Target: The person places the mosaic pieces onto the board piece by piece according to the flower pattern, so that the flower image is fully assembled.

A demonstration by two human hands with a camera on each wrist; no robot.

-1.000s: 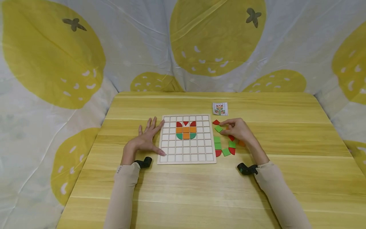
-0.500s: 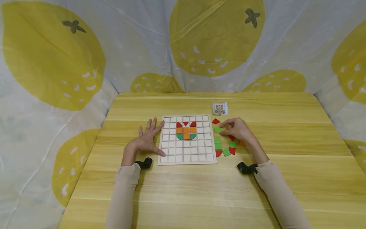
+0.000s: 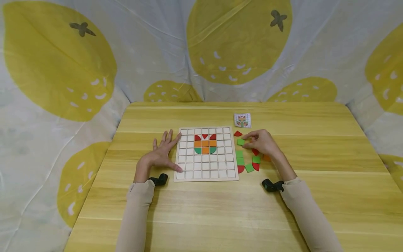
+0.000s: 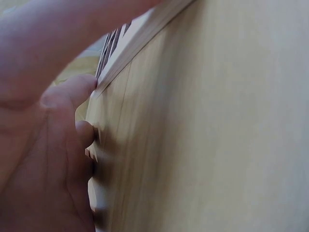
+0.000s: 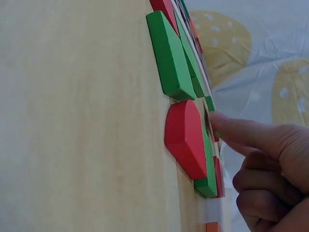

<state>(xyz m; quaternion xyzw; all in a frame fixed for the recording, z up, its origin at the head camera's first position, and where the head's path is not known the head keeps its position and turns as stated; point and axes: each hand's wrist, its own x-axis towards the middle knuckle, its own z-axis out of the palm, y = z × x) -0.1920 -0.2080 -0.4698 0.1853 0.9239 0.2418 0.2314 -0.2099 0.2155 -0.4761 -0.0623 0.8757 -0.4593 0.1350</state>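
Note:
A wooden grid board [image 3: 189, 176] lies flat on the table, bearing a tulip-like figure of red, orange and green tiles [image 3: 205, 143]. My left hand [image 3: 160, 153] spreads its fingers along the board's left side, with thumb and index fingertip on its edge; the left wrist view shows that index fingertip [image 4: 86, 87] touching the rim. Right of the board, my right hand [image 3: 260, 141] pinches a green square tile [image 3: 240, 141] between thumb and index finger, close to the tabletop. In the right wrist view its other fingers [image 5: 263, 186] are curled in. A red quarter-round tile [image 3: 238, 133] lies just beyond.
Loose tiles lie near the board's right edge: green squares [image 3: 239, 158], red quarter-rounds [image 3: 240, 169] and an orange piece [image 3: 266, 157] partly behind the right hand. A small printed pattern card [image 3: 242, 120] lies farther back. Lemon-print cloth [image 3: 220, 91] hangs behind the table.
The green square tile has turned from a slanted position to nearly in line with the board's edge, at the right fingertips. The left hand and the board have stayed in place.

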